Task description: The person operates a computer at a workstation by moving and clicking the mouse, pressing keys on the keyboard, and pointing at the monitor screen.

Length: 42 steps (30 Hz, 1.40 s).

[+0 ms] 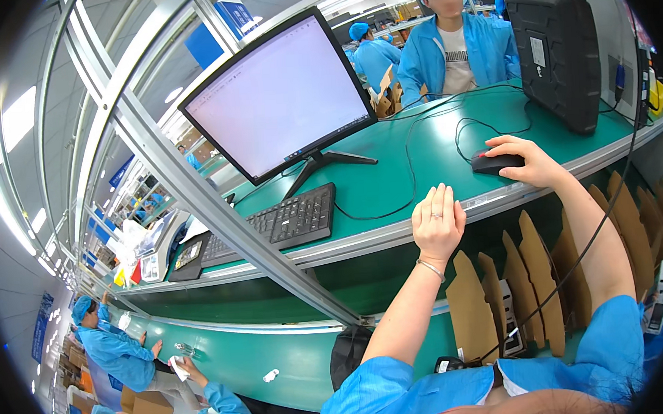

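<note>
My right hand (524,160) rests over a black computer mouse (488,164) with a red mark near its front, on the green tabletop (390,169). Its fingers curve round the mouse. By the table's front edge, my left hand (439,223) lies with its fingers stretched out and side by side, holding nothing. A ring and a bracelet (431,270) show on it. To the left stands a black monitor (279,96) with a mostly white page on its screen. Below it lies a black keyboard (290,218), partly hidden by a slanting metal post (194,192).
A black hard case (554,53) stands upright at the far right. Cables (412,164) run across the tabletop. Brown cardboard pieces (533,278) stand upright under my arms. A person in a blue jacket (455,55) faces me across the table; others (120,345) work at a lower-left bench.
</note>
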{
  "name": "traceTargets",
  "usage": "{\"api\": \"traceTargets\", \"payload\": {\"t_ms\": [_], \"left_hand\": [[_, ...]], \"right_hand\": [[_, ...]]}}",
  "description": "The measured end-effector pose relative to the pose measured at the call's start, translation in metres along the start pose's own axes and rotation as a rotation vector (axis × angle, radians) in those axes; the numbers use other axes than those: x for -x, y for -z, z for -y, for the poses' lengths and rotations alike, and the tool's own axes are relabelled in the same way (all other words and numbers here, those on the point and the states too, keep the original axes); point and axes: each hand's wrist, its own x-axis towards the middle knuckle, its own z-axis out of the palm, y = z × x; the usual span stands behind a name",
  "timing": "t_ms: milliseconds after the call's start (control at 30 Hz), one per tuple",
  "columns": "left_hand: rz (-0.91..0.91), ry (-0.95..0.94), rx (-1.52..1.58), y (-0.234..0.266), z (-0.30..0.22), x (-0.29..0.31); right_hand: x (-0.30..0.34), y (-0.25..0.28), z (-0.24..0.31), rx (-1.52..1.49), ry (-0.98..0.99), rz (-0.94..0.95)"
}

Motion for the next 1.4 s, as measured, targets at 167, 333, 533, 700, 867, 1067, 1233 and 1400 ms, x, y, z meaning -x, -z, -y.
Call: {"api": "traceTargets", "payload": {"t_ms": [167, 333, 533, 700, 867, 1067, 1233, 1400], "left_hand": [[-0.003, -0.005, 0.010, -0.0011, 0.0014, -0.0007], [-0.003, -0.001, 0.011, -0.0007, 0.0004, -0.0001], [0.001, -0.002, 0.009, -0.0008, -0.0008, 0.0002], [-0.002, -0.005, 0.015, -0.0005, 0.0003, 0.0002], [-0.003, -0.005, 0.008, -0.0007, 0.0003, -0.0002], [-0.002, -0.005, 0.006, -0.0003, -0.0004, -0.0003], [0.001, -0.003, 0.013, -0.0011, -0.0016, -0.0005], [-0.005, -0.004, -0.002, -0.0015, 0.0033, 0.0012]], "right_hand": [[-0.0014, 0.0007, 0.0026, 0.007, -0.006, 0.006], [-0.0015, 0.0001, 0.0030, 0.009, -0.003, 0.009], [0.0001, 0.0008, 0.0025, -0.007, -0.020, 0.011], [-0.0009, -0.0002, 0.0023, -0.012, -0.003, 0.009], [-0.0001, -0.0009, 0.0015, -0.010, -0.012, -0.002], [-0.0003, -0.0003, -0.0003, -0.007, -0.005, 0.000], [0.0003, 0.0008, -0.0025, -0.011, -0.012, 0.017], [-0.0045, -0.0033, -0.0015, -0.014, 0.006, 0.007]]}}
